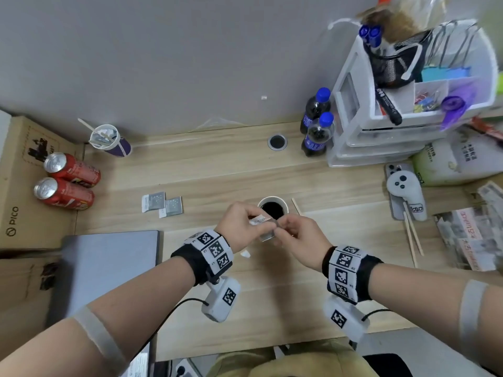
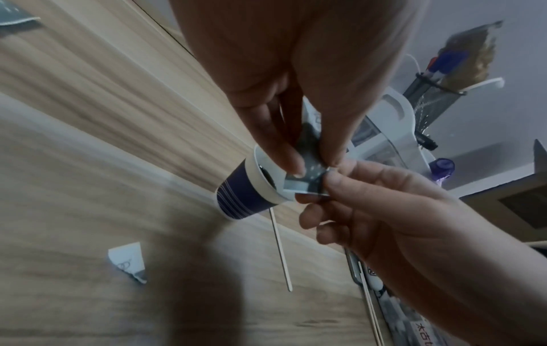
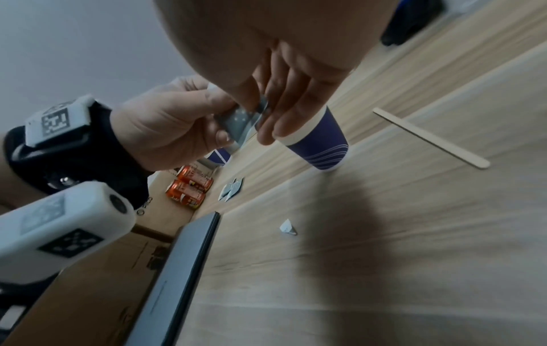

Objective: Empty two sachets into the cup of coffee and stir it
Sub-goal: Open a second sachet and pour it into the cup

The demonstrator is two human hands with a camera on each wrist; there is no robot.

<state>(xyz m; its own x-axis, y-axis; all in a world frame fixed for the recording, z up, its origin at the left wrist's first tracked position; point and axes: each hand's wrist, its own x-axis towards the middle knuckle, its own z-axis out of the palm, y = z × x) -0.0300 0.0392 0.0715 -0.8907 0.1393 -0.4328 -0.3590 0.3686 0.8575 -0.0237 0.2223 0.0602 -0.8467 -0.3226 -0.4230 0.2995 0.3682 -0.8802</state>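
A blue paper cup (image 1: pixel 273 208) (image 2: pixel 245 199) (image 3: pixel 319 142) of dark coffee stands mid-table. Just in front of it, both hands pinch one small grey sachet (image 1: pixel 262 227) (image 2: pixel 308 178) (image 3: pixel 241 119). My left hand (image 1: pixel 242 224) (image 2: pixel 296 149) holds its left side, my right hand (image 1: pixel 296 238) (image 3: pixel 266 112) its right edge. Two more grey sachets (image 1: pixel 162 204) (image 3: pixel 232 188) lie to the left on the table. A wooden stir stick (image 1: pixel 296 206) (image 2: pixel 279 250) (image 3: pixel 429 138) lies right of the cup. A torn sachet scrap (image 1: pixel 245 254) (image 2: pixel 128 259) (image 3: pixel 287 227) lies near my left wrist.
Two red cans (image 1: pixel 65 183) and a cardboard box (image 1: pixel 16 186) sit at the left, a closed laptop (image 1: pixel 106 270) front left. A used cup (image 1: pixel 109 140), two cola bottles (image 1: pixel 317 126), a white organizer (image 1: pixel 408 99), a controller (image 1: pixel 407 191) and spare sticks (image 1: pixel 412 238) line the back and right.
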